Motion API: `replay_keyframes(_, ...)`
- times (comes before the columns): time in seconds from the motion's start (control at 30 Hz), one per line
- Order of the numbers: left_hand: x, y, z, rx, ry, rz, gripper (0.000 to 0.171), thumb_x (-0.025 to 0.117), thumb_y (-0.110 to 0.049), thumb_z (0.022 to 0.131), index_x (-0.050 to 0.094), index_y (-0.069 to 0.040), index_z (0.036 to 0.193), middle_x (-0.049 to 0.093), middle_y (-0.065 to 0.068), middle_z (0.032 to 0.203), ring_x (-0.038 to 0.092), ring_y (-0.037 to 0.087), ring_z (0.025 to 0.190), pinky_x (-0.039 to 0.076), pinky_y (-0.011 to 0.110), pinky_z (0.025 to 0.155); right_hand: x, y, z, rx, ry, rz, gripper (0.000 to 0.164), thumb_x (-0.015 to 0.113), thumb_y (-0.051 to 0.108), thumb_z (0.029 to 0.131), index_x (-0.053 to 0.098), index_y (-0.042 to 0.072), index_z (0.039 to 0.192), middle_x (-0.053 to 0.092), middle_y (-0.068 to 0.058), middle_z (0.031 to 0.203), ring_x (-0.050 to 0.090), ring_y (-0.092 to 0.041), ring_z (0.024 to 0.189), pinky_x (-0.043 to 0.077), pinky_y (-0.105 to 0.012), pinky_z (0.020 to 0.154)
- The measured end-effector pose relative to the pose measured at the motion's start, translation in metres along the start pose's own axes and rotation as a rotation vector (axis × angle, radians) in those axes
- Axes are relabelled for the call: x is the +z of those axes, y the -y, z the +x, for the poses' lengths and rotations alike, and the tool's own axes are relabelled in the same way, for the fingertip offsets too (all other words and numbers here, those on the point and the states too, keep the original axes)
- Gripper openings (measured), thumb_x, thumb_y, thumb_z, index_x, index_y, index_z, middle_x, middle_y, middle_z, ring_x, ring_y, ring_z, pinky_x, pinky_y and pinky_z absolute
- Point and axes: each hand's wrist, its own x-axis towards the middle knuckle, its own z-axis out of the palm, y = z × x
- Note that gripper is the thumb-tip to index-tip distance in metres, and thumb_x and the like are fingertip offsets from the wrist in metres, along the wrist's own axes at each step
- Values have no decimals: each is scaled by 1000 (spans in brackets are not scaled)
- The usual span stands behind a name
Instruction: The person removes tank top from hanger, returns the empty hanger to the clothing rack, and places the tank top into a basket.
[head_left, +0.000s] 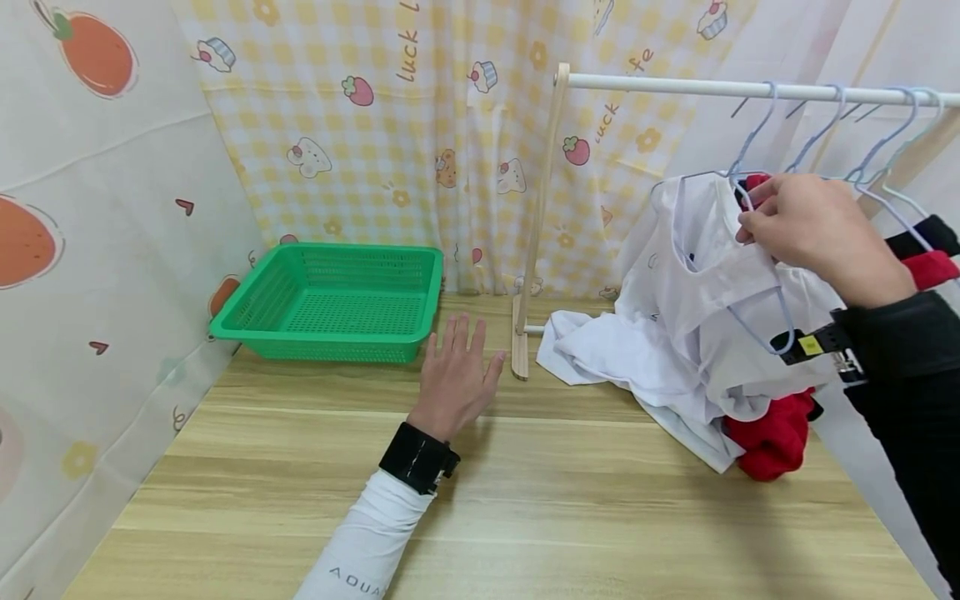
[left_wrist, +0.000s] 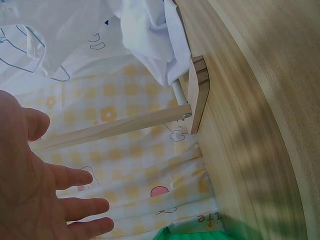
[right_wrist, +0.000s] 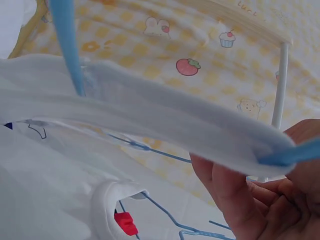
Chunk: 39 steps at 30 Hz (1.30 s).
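At the rack on the right, my right hand (head_left: 817, 225) pinches a light-blue hanger (head_left: 785, 312) near its neck, beside the neckline of a white shirt (head_left: 720, 292). Part of this hanger lies in front of the shirt; in the right wrist view its blue bars run into the white neckband (right_wrist: 165, 110). My fingertips are partly hidden behind the cloth there. My left hand (head_left: 456, 379) is over the table with fingers spread, holding nothing. It lies between the green basket (head_left: 322, 348) and the foot of the rack (head_left: 520, 337).
More blue hangers (head_left: 896, 125) hang from the white rail (head_left: 675, 85), with red and black clothes at the right edge. White cloth (head_left: 600, 350) and a red garment (head_left: 772, 442) trail to the wooden table (head_left: 480, 508). A patterned curtain (head_left: 360, 167) stands behind.
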Motion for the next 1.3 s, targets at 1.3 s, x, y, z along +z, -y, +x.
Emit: replay_keyframes(1.3, -14, 4, 3, 22, -42, -79, 67, 33, -45, 117, 31, -1, 168, 26, 28, 175, 23, 45, 165, 18, 67, 132, 43, 42, -111, -261, -299, 154, 33, 69, 5, 103, 64, -4, 135, 80, -25, 97, 79, -29, 76, 36, -13, 51)
